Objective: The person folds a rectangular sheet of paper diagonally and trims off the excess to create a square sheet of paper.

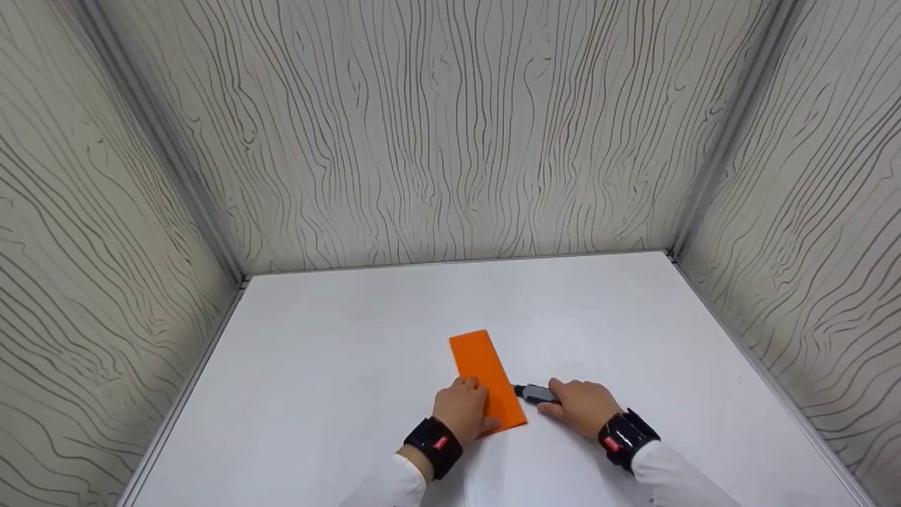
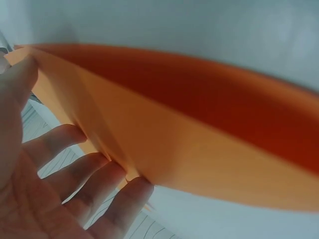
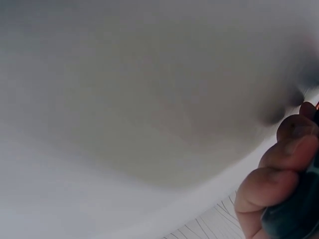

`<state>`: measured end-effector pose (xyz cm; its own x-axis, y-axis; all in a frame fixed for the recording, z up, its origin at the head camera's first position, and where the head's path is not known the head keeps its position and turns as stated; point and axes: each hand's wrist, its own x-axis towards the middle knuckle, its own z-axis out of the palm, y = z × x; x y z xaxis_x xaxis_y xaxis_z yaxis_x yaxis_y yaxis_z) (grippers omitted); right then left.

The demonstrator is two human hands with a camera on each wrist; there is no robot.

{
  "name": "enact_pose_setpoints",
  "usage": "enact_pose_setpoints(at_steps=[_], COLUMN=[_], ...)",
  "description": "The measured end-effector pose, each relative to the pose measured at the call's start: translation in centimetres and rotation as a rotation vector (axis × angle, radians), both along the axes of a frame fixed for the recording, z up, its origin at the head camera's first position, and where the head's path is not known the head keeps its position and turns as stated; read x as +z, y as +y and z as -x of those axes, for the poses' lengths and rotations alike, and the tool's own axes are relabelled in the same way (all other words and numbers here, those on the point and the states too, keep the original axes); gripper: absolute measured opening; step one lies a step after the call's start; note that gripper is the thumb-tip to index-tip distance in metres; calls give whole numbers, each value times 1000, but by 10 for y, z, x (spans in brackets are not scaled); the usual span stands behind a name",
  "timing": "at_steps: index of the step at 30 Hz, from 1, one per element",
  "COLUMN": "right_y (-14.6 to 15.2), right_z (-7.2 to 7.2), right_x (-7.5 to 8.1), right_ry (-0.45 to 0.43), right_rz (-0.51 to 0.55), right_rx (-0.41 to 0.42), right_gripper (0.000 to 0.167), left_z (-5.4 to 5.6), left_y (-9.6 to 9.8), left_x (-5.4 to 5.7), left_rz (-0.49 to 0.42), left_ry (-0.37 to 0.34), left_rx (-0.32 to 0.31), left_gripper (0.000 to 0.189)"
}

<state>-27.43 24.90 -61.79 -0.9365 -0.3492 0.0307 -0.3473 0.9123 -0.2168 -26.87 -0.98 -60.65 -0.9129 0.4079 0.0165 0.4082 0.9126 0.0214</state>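
A folded orange sheet of paper [image 1: 484, 359] lies slantwise on the white table. My left hand [image 1: 461, 410] presses on its near left part, thumb spread from the fingers. In the left wrist view the fingertips of this hand [image 2: 75, 189] touch the upper layer of the paper [image 2: 164, 134], and a gap shows between the two layers. To the right, my right hand [image 1: 584, 406] grips a grey and black utility knife [image 1: 539, 394], its dark front end at the paper's right edge. The right wrist view shows curled fingers [image 3: 271, 174] around the dark handle [image 3: 294, 211]; the blade is not visible there.
The white tabletop [image 1: 338, 331] surrounds the paper. Wood-grain patterned panels [image 1: 450, 141] stand at the back and both sides, joined by grey metal posts [image 1: 732, 120]. Each wrist wears a black strap [image 1: 434, 447].
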Motion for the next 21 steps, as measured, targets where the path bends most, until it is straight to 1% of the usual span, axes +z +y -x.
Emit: enact_pose_setpoints(at_steps=[2, 6, 11, 13, 18, 21], right_y=[0, -6, -12, -12, -11, -9], right_z=[-2, -3, 1, 0, -6, -11], right_x=[2, 6, 8, 8, 7, 6], right_ry=[-7, -21, -20, -15, -22, -27], right_rz=[-3, 9, 3, -2, -1, -7], right_rx=[-5, -11, -16, -14, -14, -16], right_gripper=[35, 35, 34, 35, 35, 35], left_z=[0, -2, -4, -3, -4, -5], left_y=[1, 2, -1, -2, -6, -8], left_x=[0, 2, 6, 5, 2, 2], left_rz=[8, 11, -14, -18, -13, -7], left_ry=[-14, -21, 4, 14, 46, 48], left_rx=[4, 3, -13, -22, -57, -78], left_gripper=[54, 54, 51, 51, 52, 52])
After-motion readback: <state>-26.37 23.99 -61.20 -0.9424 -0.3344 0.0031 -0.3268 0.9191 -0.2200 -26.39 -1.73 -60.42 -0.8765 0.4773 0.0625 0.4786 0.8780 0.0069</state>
